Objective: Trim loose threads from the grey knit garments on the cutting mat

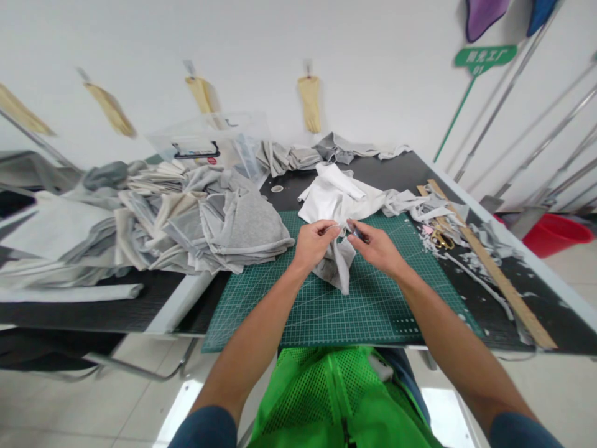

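Observation:
My left hand (313, 244) is closed, pinching the edge of a piece of light grey fabric (339, 264) above the green cutting mat (373, 298). Close beside it, my right hand (377, 249) is closed around a small dark tool (358, 233) that looks like thread snips; its tip is hard to make out against the cloth. The fabric hangs down from between both hands, its lower corner reaching toward the mat. Just behind the hands lies a crumpled white cloth (342, 193), partly over the mat's far edge.
Stacked grey fabric (242, 218) covers the left side. A clear plastic box (209, 143) stands behind it. At right lie gold-handled scissors (441, 239), fabric scraps (494, 249) and a long wooden ruler (504, 280). A red bucket (557, 235) is beyond the table's right edge.

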Demonstrator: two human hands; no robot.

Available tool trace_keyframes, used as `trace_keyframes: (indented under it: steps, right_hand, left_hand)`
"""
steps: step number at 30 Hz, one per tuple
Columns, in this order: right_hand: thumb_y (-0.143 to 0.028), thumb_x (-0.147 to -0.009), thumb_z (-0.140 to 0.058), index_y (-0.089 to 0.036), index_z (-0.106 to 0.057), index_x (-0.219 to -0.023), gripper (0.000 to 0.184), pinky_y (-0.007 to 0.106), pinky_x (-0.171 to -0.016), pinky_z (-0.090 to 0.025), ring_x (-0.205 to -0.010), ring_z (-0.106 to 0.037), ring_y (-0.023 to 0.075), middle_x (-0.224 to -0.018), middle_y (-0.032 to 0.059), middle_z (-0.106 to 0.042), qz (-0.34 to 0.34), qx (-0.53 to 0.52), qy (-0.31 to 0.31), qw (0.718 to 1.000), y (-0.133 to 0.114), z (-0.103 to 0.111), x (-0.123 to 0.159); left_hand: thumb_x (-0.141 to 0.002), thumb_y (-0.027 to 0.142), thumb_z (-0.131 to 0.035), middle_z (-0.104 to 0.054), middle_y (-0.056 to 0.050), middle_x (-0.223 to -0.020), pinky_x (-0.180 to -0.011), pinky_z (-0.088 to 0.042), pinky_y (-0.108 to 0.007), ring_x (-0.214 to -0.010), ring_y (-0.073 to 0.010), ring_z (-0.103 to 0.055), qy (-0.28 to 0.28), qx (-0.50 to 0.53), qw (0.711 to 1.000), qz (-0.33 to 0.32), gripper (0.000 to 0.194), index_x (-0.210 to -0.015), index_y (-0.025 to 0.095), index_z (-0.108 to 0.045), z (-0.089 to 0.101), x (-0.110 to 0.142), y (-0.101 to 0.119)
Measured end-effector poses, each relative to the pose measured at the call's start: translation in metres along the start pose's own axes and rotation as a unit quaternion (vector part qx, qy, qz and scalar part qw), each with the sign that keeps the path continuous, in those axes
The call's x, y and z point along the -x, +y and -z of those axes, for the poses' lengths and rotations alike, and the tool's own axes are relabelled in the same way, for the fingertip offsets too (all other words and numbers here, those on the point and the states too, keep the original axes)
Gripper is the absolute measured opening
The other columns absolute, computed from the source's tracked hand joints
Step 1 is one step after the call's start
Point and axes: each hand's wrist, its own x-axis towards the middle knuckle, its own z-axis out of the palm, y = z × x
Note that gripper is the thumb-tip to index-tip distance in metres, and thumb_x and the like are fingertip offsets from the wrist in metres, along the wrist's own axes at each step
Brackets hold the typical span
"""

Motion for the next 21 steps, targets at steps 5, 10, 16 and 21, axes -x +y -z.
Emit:
trace_keyframes:
  steps: [5,10,16,21]
  right_hand:
    - [-0.053,-0.100,-0.069,-0.023,-0.078,-0.136,0.048,0.049,-0.104,-0.058,-0.119,-0.075,0.0343,-0.133,0.0102,-0.080,0.005,0.051,0.015,0.999,-0.010,0.003,0.004]
    - [-0.054,-0.106,-0.055,-0.019,-0.081,-0.131,0.050,0.041,-0.090,-0.059,-0.105,-0.077,0.0304,-0.122,0.0124,-0.083,0.052,0.115,0.008,0.992,-0.017,0.006,0.005]
    - [-0.051,-0.106,-0.056,-0.019,-0.084,-0.122,0.044,0.035,-0.072,-0.052,-0.079,-0.069,0.0227,-0.097,0.0088,-0.081,0.072,0.140,0.006,0.987,-0.023,0.010,0.008]
    - [-0.049,-0.106,-0.058,-0.019,-0.085,-0.115,0.042,0.033,-0.067,-0.046,-0.069,-0.061,0.0190,-0.082,0.0055,-0.074,0.085,0.131,-0.015,0.988,-0.026,0.011,0.008]
  left_hand:
    - [-0.085,0.046,-0.081,-0.073,-0.002,-0.075,-0.066,-0.045,-0.028,-0.068,-0.0155,-0.058,-0.001,-0.034,0.999,-0.027,0.028,-0.087,0.018,-0.083,0.000,0.001,0.002]
    - [-0.091,0.039,-0.077,-0.073,-0.001,-0.077,-0.071,-0.047,-0.029,-0.072,-0.0155,-0.060,-0.015,-0.094,0.990,-0.102,0.020,-0.088,0.020,-0.084,0.001,0.003,0.003]
    - [-0.092,0.034,-0.077,-0.072,-0.002,-0.081,-0.071,-0.048,-0.029,-0.074,-0.0152,-0.062,-0.029,-0.092,0.984,-0.147,0.015,-0.089,0.021,-0.083,0.001,0.006,0.003]
    - [-0.093,0.034,-0.077,-0.072,-0.003,-0.081,-0.072,-0.049,-0.029,-0.075,-0.0154,-0.063,-0.045,-0.077,0.981,-0.174,0.015,-0.091,0.020,-0.083,0.000,0.006,0.003]
